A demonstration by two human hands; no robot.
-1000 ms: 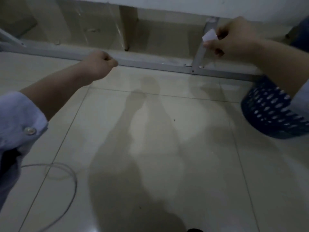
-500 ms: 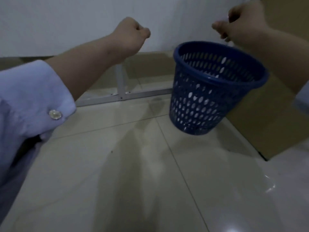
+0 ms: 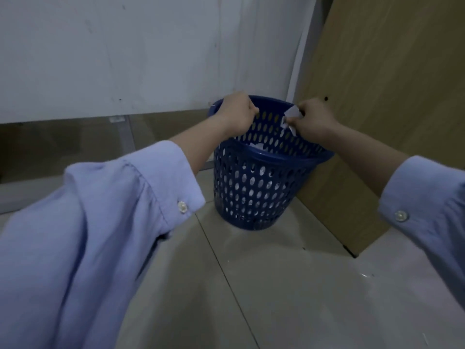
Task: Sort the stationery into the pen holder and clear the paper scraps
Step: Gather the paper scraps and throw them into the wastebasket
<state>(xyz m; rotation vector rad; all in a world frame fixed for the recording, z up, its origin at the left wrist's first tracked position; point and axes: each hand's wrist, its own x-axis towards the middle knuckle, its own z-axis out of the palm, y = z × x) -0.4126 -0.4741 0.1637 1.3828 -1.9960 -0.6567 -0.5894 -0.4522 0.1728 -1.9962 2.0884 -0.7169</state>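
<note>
Tiled floor (image 3: pixel 302 285) and pale wall (image 3: pixel 125 59) fill most of the view, w/ a brown board (image 3: pixel 390 96) leaning at the right. Light-blue sleeves (image 3: pixel 100 222) reach fwd from both bottom corners. A blue perforated basket (image 3: pixel 251 192) stands upright on the floor in the corner, just beside the board. Left hand (image 3: pixel 236 112) is over the basket's far-left rim, fingers curled into a fist. Nothing shows in it, and I can't tell if scraps are tucked inside. Right hand (image 3: pixel 312 119) is above the right side of the basket's mouth, fingers pinching a white paper scrap (image 3: pixel 290 117) that pokes toward the middle. A few white bits (image 3: pixel 256 146) lie inside the basket. No pen holder or stationery in view. Step in hand, prob.: the scrap-clearing half, right at the drop. Next move needs the right fingers to spread so the scrap falls inside the rim. Light paper may cling or drift, so release low & centred. Left fist should prob. open over the mouth too.
</note>
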